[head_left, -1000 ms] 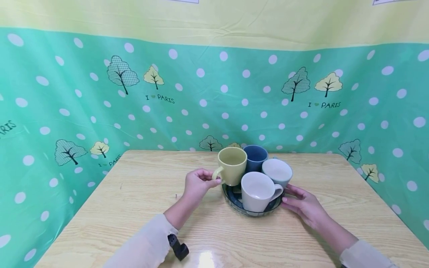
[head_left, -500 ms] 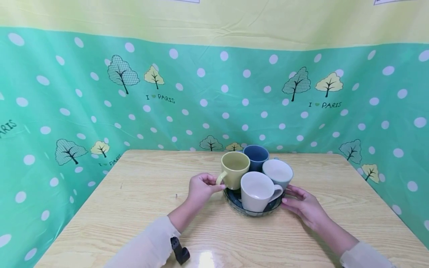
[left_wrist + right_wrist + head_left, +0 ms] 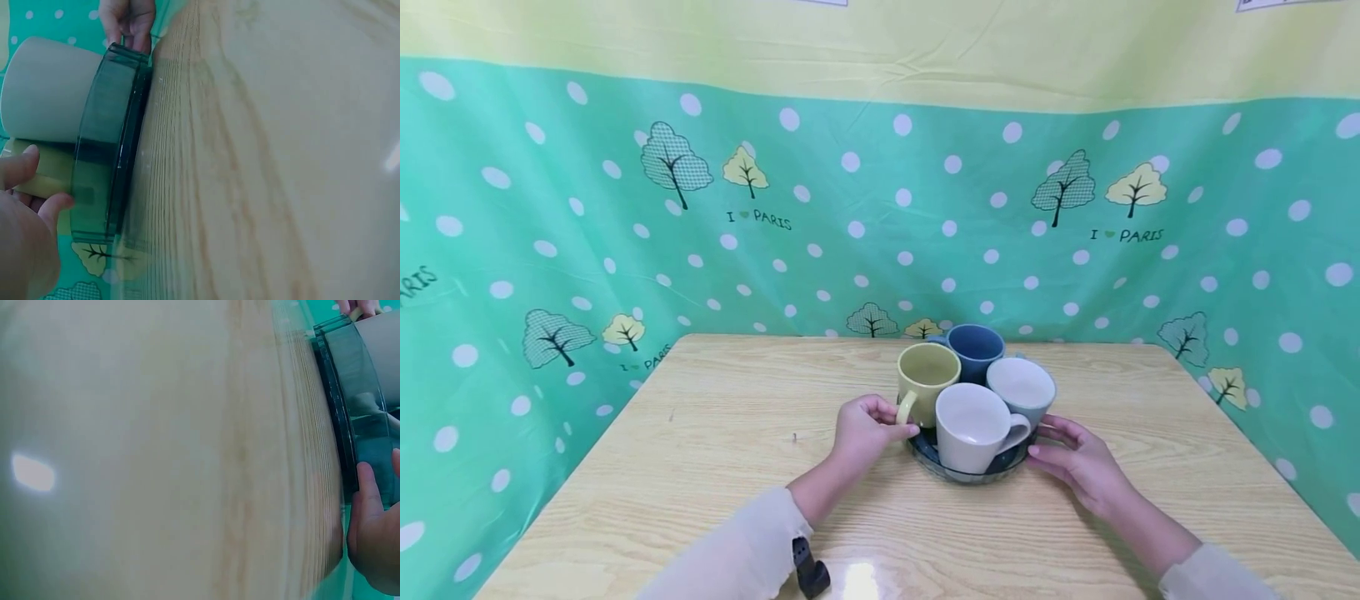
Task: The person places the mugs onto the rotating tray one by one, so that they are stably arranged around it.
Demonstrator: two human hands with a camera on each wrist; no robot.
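Observation:
A clear dark-tinted round dish holds several mugs, all upright. At its left, my left hand pinches the handle of a yellow-green mug between thumb and fingers; in the left wrist view that handle shows beside the dish wall. A white mug stands in front, handle to the right. Behind are a dark blue mug and a light blue mug with a white inside. My right hand rests fairly straight fingers against the dish's right side; in the right wrist view a fingertip touches its wall.
The dish stands on a light wood-grain table, right of centre and towards the back. A green and yellow patterned curtain hangs behind and at both sides. A black strap hangs below my left sleeve.
My left hand has brought the yellow-green mug down and slightly right into the dish, beside the others. The dark blue mug has shifted slightly right. My right hand stays at the dish's right side.

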